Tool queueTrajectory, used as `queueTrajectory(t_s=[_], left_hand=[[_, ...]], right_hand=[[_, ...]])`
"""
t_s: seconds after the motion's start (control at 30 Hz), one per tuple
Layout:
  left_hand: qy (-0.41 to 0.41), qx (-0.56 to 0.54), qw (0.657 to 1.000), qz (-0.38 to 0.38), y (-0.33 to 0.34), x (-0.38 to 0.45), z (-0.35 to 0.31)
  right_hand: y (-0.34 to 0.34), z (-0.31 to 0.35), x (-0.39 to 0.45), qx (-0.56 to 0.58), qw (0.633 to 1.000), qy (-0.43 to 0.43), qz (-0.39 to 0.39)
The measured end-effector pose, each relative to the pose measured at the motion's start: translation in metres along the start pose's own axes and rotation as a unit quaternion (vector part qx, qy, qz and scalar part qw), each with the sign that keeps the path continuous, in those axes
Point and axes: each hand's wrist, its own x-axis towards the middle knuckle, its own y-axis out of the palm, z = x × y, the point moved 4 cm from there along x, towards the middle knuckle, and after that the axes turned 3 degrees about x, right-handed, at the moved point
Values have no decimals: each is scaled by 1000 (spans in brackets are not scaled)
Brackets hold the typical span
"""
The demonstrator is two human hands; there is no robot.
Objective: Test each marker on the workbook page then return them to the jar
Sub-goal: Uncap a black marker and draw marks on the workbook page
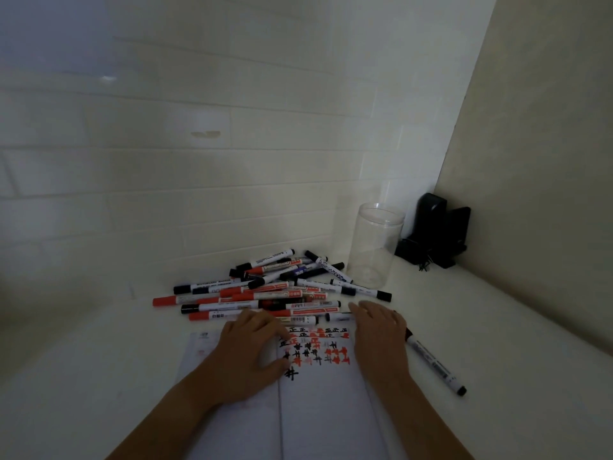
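Both hands on the open workbook; markers heaped behind it.
Left hand [252, 346] and right hand [378, 330] rest flat on the workbook [318, 406], fingers loose, holding nothing. The marker pile [265, 290] crowds its far edge; the clear jar [374, 244] stands upright just right of the pile. One black marker [434, 363] lies apart on bare counter [497, 310] to the right.

The marker pile [265, 290] is lying across the desk [99, 343] just beyond the workbook [325, 410], blocking the straight path forward. The open-topped jar [374, 244] is standing upright at the pile's right end, with a black stand [434, 234] near it in the corner. A lone marker [434, 363] is lying on the bare desk surface right of the workbook
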Motion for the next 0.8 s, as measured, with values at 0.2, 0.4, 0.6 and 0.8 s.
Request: queueTrajectory(t_s=[0.2,0.4,0.6,0.8], left_hand=[[3,14,999,44,-3,-7,-2],[-16,-2,1000,8,-7,6,-6],[-13,-12,997,-74,-2,8,-6],[24,-28,994,-105,-7,4,-13]], right_hand=[[-12,3,0,52,997,-52,-22],[-49,38,-12,281,951,-97,-82],[-61,43,-24,543,838,49,-24],[-56,57,-29,631,766,75,98]])
